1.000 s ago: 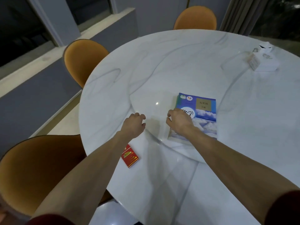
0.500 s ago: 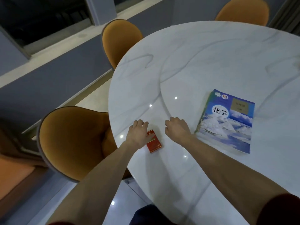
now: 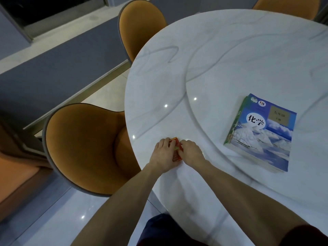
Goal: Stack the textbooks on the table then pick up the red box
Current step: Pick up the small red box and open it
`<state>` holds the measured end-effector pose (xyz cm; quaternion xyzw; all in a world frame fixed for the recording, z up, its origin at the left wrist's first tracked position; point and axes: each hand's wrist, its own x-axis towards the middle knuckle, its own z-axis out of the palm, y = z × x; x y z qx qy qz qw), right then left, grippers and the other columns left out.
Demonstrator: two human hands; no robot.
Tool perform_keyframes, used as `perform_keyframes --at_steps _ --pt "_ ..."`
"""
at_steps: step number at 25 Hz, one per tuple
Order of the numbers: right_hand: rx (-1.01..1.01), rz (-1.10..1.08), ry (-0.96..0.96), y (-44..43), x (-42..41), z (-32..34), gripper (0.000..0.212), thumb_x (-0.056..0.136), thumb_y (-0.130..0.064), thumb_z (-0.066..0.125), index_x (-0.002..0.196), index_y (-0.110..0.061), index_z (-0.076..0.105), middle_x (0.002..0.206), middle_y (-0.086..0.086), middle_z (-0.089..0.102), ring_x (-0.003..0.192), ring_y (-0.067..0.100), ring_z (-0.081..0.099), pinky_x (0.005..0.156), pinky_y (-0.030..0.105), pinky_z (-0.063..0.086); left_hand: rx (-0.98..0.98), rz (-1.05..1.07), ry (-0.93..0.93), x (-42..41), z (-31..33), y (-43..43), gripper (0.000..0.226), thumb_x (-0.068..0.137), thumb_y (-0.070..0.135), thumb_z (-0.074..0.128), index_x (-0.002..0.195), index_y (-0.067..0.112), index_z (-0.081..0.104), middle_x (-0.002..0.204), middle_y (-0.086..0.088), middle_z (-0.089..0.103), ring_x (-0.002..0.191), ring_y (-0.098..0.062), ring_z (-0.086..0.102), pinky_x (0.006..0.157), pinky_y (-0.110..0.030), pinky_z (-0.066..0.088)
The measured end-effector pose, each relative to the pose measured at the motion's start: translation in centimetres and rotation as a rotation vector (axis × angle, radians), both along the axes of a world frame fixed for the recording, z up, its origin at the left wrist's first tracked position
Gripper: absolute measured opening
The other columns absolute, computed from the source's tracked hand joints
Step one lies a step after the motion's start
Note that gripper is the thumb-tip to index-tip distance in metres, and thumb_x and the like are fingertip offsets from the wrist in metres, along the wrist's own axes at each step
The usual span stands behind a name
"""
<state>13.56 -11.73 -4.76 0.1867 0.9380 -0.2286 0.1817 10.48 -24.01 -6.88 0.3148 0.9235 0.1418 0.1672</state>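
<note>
A small red box lies flat on the white marble table near its left edge. My left hand rests on the box's left side and my right hand on its right side, fingers curled around it, so most of the box is hidden. To the right lies a stack of textbooks, a blue book with a snowy mountain cover on top and a green spine showing beneath it, on the round raised centre of the table.
An orange chair stands close to the table's left edge beside my hands. A second orange chair sits farther back, a third at the top right. A grey window ledge runs along the left.
Both hands left the textbooks and moved left and toward me to the red box. They now close on it from both sides. The view swung left and down.
</note>
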Motion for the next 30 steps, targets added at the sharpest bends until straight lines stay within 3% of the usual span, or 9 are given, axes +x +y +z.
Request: perform_keyframes --at_steps 4,6,11,14,17,20,25,30 --pt "-0.182 -0.162 0.052 0.3 0.4 0.0 0.028 0.091 -0.017 0.052 0.114 -0.005 0.06 0.104 0.015 0.07 0.101 0.031 0.062 0.085 0.036 0.05 0.077 -0.033 -0.016 -0.4 0.5 0.1 0.079 0.073 0.046 0.067 0.139 0.01 0.041 0.134 -0.011 0.048 0.125 -0.029 0.042 0.104 -0.034 0.041" --pt "-0.273 -0.256 0.124 0.9 0.9 0.9 0.027 0.09 -0.014 0.056 0.114 -0.006 0.062 0.101 0.015 0.071 0.093 0.026 0.063 0.081 0.03 0.049 0.104 -0.059 0.007 -0.6 1.2 0.4 0.079 0.074 0.044 0.067 0.14 0.01 0.04 0.136 -0.011 0.046 0.127 -0.029 0.039 0.103 -0.032 0.041" --pt "-0.456 -0.482 0.234 3.3 2.3 3.6 0.024 0.086 -0.016 0.064 0.11 -0.014 0.066 0.086 0.005 0.062 0.08 0.022 0.061 0.07 0.026 0.049 0.166 -0.175 0.024 -1.2 4.1 2.4 0.079 0.076 0.044 0.066 0.142 0.012 0.035 0.141 -0.009 0.04 0.133 -0.026 0.032 0.104 -0.03 0.04" --pt "-0.496 -0.601 0.301 5.4 3.6 5.4 0.028 0.084 -0.011 0.067 0.112 -0.011 0.066 0.089 0.008 0.061 0.078 0.022 0.06 0.074 0.031 0.052 0.212 -0.254 0.046 -1.0 6.1 4.6 0.081 0.076 0.047 0.067 0.142 0.014 0.035 0.14 -0.007 0.04 0.132 -0.024 0.033 0.101 -0.031 0.042" --pt "-0.471 -0.664 0.366 7.4 5.4 7.2 0.028 0.085 -0.011 0.067 0.113 -0.011 0.064 0.091 0.012 0.064 0.08 0.022 0.062 0.07 0.023 0.051 0.248 -0.341 0.059 -0.5 7.7 7.3 0.082 0.076 0.049 0.067 0.142 0.015 0.035 0.14 -0.006 0.04 0.132 -0.022 0.033 0.102 -0.031 0.043" --pt "-0.432 -0.729 0.427 9.4 7.9 8.6 0.029 0.086 -0.013 0.067 0.115 -0.011 0.064 0.094 0.009 0.066 0.087 0.021 0.064 0.076 0.024 0.053 0.27 -0.444 0.045 0.4 8.9 10.4 0.084 0.076 0.05 0.067 0.144 0.016 0.032 0.142 -0.005 0.038 0.133 -0.021 0.03 0.105 -0.032 0.043" --pt "-0.375 -0.891 0.485 12.6 13.1 10.2 0.026 0.086 -0.014 0.067 0.112 -0.013 0.065 0.088 0.005 0.063 0.076 0.014 0.06 0.067 0.017 0.049 0.261 -0.577 0.039 4.0 10.3 15.8 0.086 0.076 0.053 0.067 0.146 0.02 0.028 0.146 -0.002 0.033 0.138 -0.019 0.025 0.108 -0.035 0.043" --pt "-0.306 -1.019 0.516 15.7 19.1 10.9 0.026 0.086 -0.014 0.066 0.112 -0.013 0.066 0.09 0.005 0.063 0.082 0.019 0.061 0.078 0.03 0.052 0.243 -0.702 0.063 9.0 10.9 20.8 0.086 0.076 0.054 0.067 0.145 0.021 0.028 0.147 -0.004 0.033 0.138 -0.022 0.027 0.112 -0.037 0.036"
